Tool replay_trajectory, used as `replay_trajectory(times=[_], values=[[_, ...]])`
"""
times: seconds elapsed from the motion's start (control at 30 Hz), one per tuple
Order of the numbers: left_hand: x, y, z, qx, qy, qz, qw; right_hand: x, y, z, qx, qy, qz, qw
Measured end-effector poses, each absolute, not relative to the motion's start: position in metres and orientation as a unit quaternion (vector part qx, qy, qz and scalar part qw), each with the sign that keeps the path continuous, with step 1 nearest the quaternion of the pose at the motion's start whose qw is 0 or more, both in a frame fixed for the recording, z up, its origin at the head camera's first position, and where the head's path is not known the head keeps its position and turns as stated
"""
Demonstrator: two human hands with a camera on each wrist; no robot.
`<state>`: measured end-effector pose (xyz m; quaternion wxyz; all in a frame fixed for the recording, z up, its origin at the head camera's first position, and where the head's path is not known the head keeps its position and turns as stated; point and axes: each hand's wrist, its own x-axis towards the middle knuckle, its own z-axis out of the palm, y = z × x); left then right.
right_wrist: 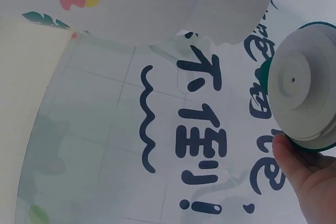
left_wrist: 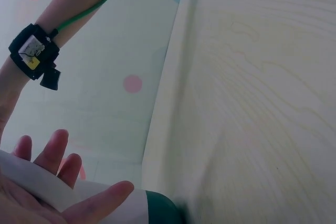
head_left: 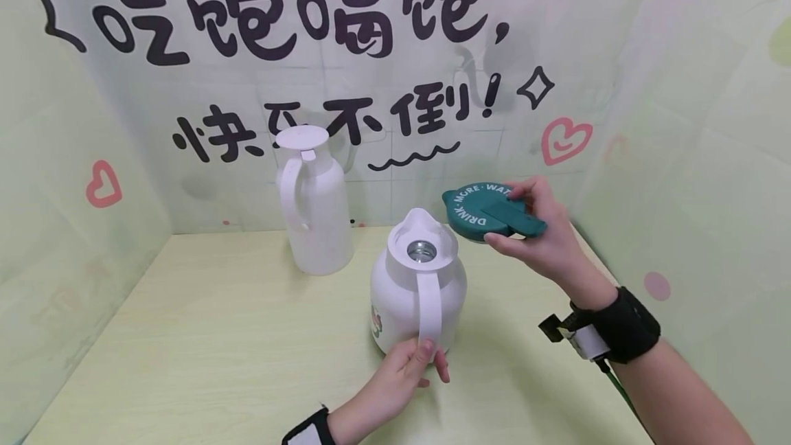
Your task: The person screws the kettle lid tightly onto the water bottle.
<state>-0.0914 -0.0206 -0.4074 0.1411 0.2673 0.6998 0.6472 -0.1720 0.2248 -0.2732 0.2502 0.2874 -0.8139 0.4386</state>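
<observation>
A round white vacuum jug (head_left: 392,294) stands uncovered on the table, its silvery mouth showing and its spout facing the wall. My left hand (head_left: 402,369) holds the lower part of the jug's handle (head_left: 429,307); in the left wrist view, the thumb and fingers lie about the white handle, near a green base (left_wrist: 161,208). To the right of the jug's mouth, apart from it, my right hand (head_left: 546,235) pinches a dark green lid (head_left: 472,208) by its edge. The lid's pale underside (right_wrist: 294,95) faces the right wrist camera, beside the jug's printed body (right_wrist: 157,3).
A taller white jug (head_left: 318,218) with a closed top stands at the back left near the wall. The pale wooden table (head_left: 204,335) is bordered by a printed cloth backdrop (head_left: 235,88) at the back and sides.
</observation>
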Motion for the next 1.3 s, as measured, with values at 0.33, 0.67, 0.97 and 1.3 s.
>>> replay_trajectory(times=[0.33, 0.67, 0.97, 1.3], values=[[-0.092, -0.022, -0.408, 0.268, 0.696, 0.65, 0.145, -0.175, 0.206, -0.271, 0.294, -0.766, 0.508, 0.263], [-0.092, -0.023, -0.409, 0.27, 0.695, 0.651, 0.143, -0.18, 0.186, -0.28, 0.292, -0.745, 0.548, 0.243], [-0.093, -0.025, -0.41, 0.271, 0.693, 0.652, 0.145, -0.183, 0.17, -0.291, 0.306, -0.737, 0.559, 0.225], [-0.095, -0.027, -0.409, 0.271, 0.691, 0.653, 0.15, -0.185, 0.158, -0.311, 0.301, -0.743, 0.552, 0.23]])
